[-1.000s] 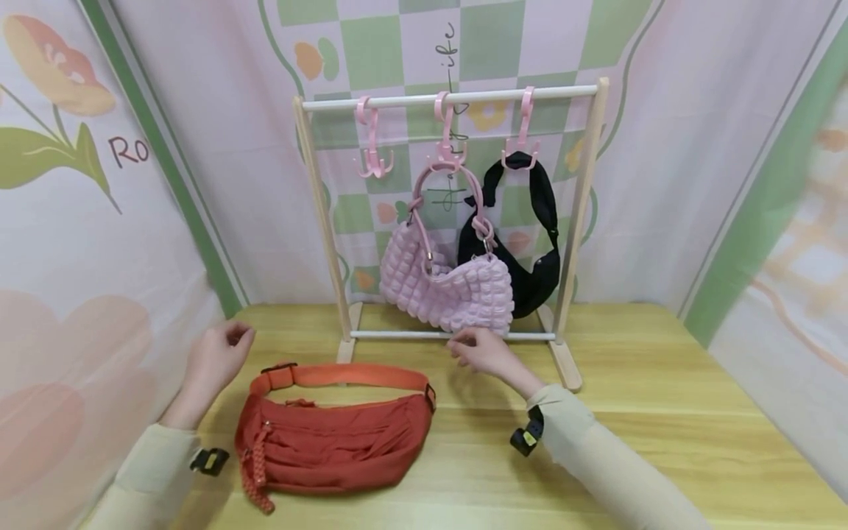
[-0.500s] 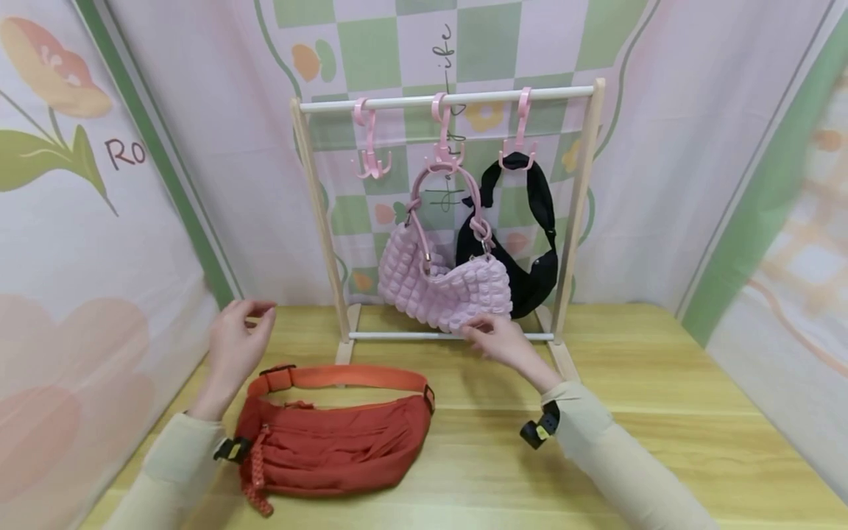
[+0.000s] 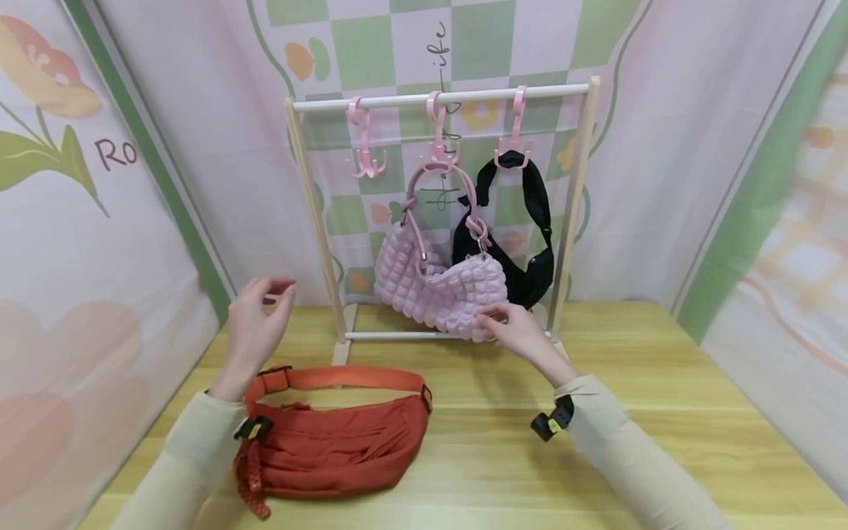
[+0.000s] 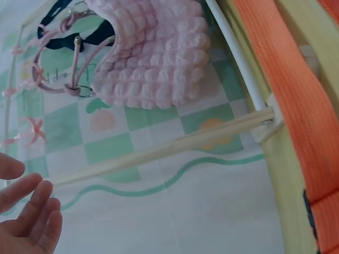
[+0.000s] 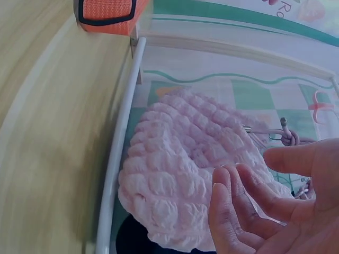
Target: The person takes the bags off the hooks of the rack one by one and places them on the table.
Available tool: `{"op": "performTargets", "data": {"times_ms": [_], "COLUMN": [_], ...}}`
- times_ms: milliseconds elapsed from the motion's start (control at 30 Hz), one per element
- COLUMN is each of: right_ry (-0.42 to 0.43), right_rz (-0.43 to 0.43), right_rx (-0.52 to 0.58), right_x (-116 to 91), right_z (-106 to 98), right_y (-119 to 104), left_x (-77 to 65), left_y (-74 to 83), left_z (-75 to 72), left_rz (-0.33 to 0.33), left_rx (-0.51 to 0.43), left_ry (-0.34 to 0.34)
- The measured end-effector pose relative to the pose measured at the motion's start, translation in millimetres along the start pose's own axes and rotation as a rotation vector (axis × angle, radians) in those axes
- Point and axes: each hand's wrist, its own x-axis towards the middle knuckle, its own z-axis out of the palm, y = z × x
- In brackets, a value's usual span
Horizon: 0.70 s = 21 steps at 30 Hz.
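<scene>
A pink puffy quilted handbag (image 3: 437, 283) hangs by its handle from the middle hook of the rack. My right hand (image 3: 517, 331) is at the bag's lower right corner; in the right wrist view its loosely bent fingers (image 5: 241, 196) overlap the quilted side, thumb apart, nothing pinched. My left hand (image 3: 258, 316) is raised left of the rack, above the red waist bag's strap, fingers loosely bent and holding nothing. The red waist bag (image 3: 338, 449) lies on the table with its orange strap (image 3: 358, 376) towards the rack. A black shoulder bag (image 3: 536, 276) hangs from the right hook, partly behind the pink one.
The rack has wooden side posts (image 3: 310, 213) and a white top rail (image 3: 404, 100). A pink hook (image 3: 366, 151) at its left end carries no bag. The rack's feet stand on the wooden table (image 3: 636, 434), with patterned cloth walls (image 3: 232, 184) behind and at both sides.
My left hand has risen and moved right, away from the left wall. My right hand has moved right and slightly up along the pink handbag's lower edge. The bags hang or lie as before.
</scene>
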Motion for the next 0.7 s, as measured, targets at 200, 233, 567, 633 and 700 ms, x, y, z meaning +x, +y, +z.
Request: {"op": "performTargets", "data": {"times_ms": [200, 233, 567, 633, 700], "right_ry": [0.034, 0.045, 0.149, 0.158, 0.169], "right_rz": [-0.018, -0.021, -0.038, -0.040, -0.043], "right_rx": [-0.023, -0.040, -0.156, -0.164, -0.169], "right_x": [-2, -2, 0, 1, 2], "right_z": [-9, -10, -22, -25, -27], "right_y": [-3, -3, -6, -7, -7], "left_x": [6.9, 7.9, 20.3, 23.6, 27.3], "left_y": [6.8, 7.8, 18.3, 20.8, 23.2], "left_z": [6.1, 6.6, 17.5, 20.2, 23.4], "left_rz": [-0.003, -0.001, 0.008, 0.019, 0.035], "left_rx": [-0.021, -0.024, -0.083, -0.090, -0.101], "left_ry": [0.018, 0.024, 0.044, 0.058, 0.073]}}
